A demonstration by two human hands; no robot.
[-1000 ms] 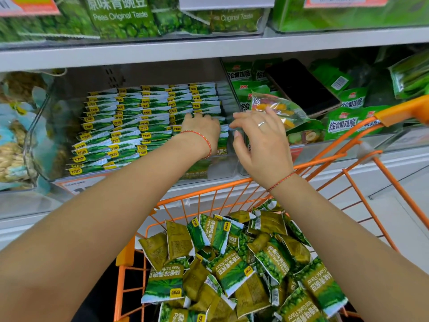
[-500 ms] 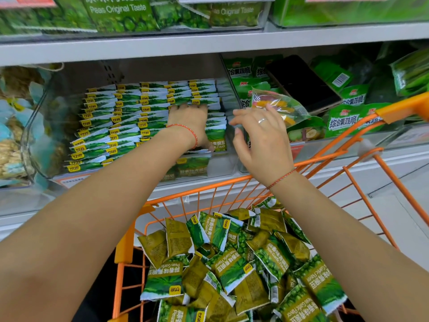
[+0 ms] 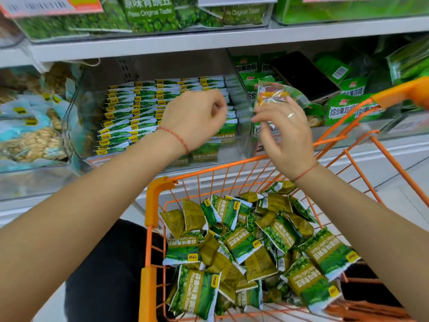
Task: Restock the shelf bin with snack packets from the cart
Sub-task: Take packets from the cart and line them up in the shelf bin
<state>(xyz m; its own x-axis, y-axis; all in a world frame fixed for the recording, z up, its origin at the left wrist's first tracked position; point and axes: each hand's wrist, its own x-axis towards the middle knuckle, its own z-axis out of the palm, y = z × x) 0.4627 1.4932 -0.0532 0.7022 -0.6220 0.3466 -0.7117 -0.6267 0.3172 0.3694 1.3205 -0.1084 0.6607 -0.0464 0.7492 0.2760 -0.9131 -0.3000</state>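
Snack packets [image 3: 148, 112] stand in rows inside the shelf bin [image 3: 239, 94], left hand [image 3: 197, 122] curled empty, right hand [image 3: 285, 138] fingers spread above the cart [image 3: 153, 201].

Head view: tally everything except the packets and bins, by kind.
Hands: 2, left hand and right hand
Red wrist cords: 2
Ring: 1
Orange cart: 1
Black phone: 1
Total: 7
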